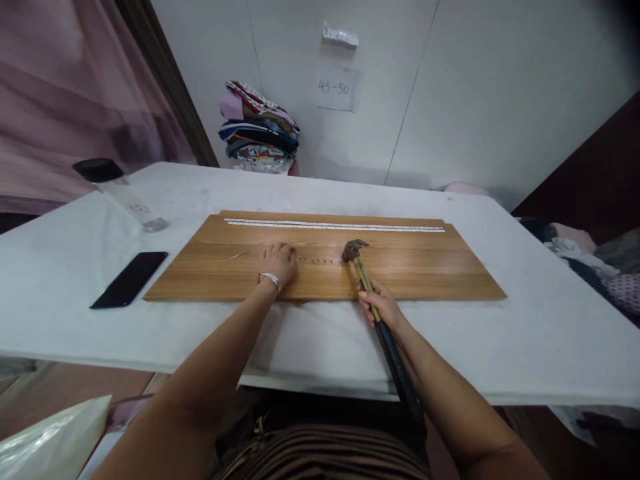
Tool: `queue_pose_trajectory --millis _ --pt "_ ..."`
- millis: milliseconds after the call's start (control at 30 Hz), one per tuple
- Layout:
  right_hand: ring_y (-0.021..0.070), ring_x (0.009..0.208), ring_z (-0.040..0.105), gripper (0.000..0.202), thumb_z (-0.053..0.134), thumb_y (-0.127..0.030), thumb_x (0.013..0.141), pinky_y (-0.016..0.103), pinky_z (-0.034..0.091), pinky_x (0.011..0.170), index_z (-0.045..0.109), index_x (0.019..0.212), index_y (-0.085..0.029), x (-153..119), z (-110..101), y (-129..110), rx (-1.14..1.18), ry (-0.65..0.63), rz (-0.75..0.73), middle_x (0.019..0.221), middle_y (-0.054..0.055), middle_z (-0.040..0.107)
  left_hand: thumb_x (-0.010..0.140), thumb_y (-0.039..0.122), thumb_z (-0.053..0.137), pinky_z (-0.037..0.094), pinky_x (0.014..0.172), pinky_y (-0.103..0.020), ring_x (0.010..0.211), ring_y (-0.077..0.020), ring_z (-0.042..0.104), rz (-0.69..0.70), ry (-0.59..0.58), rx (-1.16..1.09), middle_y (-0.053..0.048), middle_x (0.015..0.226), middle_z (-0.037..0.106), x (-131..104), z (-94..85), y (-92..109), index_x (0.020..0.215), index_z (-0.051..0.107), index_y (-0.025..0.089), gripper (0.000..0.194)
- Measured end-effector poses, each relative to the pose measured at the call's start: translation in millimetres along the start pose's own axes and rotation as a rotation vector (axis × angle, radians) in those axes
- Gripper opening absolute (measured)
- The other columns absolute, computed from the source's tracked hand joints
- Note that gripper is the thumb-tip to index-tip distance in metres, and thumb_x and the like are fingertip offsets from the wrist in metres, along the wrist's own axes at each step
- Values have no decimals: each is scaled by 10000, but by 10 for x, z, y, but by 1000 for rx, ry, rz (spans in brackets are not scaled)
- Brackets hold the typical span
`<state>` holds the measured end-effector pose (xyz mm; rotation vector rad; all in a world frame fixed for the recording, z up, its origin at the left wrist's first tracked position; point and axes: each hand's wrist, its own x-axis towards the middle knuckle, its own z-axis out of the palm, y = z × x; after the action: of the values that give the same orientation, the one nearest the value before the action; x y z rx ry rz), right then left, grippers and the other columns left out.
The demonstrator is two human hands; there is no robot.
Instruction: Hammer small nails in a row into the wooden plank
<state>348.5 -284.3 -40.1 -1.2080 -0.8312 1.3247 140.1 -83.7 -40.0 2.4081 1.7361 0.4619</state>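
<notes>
My right hand (pixel 383 305) is wrapped round the handle of a claw hammer (pixel 371 288). Its rusty head is over the wooden board (pixel 425 267), near the right end of a row of small nails (pixel 320 261). At the left end of that row, my left hand (pixel 281 263) rests on the board with its fingers bent down and drawn together. Whatever its fingertips hold, if anything, is hidden. Left of this hand, a few thin nails (pixel 239 255) lie loose on the wood. Two white marked strips (pixel 335 227) run along the board's far side.
The board lies on a white-covered table (pixel 540 333). To its left are a black phone (pixel 130 280) and a clear bottle with a dark lid (pixel 130 200). Folded clothes (pixel 263 130) are stacked at the back against the wall. More fabric (pixel 590 260) lies beyond the right edge.
</notes>
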Motion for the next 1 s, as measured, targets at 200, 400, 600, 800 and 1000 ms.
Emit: queue_pose_trajectory --millis 200,400,600,800,1000 --pt "63 291 396 396 721 -454 705 179 332 266 480 919 -224 10 -20 17 -7 -3 -1 508 -136 490 956 279 453 414 1068 -429 1261 -282 564 1 -6 -5 -82 1332 671 2 4 0 1147 743 251 348" --pt "67 295 403 387 717 -449 715 179 326 268 476 920 -227 19 -28 23 0 -15 -12 512 -132 493 967 284 438 417 1062 -431 1261 -285 565 4 -10 4 -78 1328 675 -1 7 3 1133 744 240 351" --pt "68 293 402 392 723 -450 703 183 330 268 477 912 -228 19 -20 21 0 -7 -2 511 -135 491 963 274 451 412 1071 -435 1272 -287 559 -1 -14 6 -84 1338 670 -3 -9 15 1153 739 239 348" --pt "68 293 399 398 723 -446 689 184 331 261 480 912 -224 12 -8 11 9 4 -2 505 -132 499 957 264 458 411 1077 -435 1275 -287 559 3 -14 -2 -87 1321 677 -5 -16 17 1137 748 240 342" --pt "66 291 398 400 727 -446 687 182 334 261 479 910 -225 4 -6 6 11 3 4 503 -135 498 946 267 469 419 1067 -457 1245 -294 571 8 12 -5 -93 1315 682 15 35 -18 1124 754 245 337"
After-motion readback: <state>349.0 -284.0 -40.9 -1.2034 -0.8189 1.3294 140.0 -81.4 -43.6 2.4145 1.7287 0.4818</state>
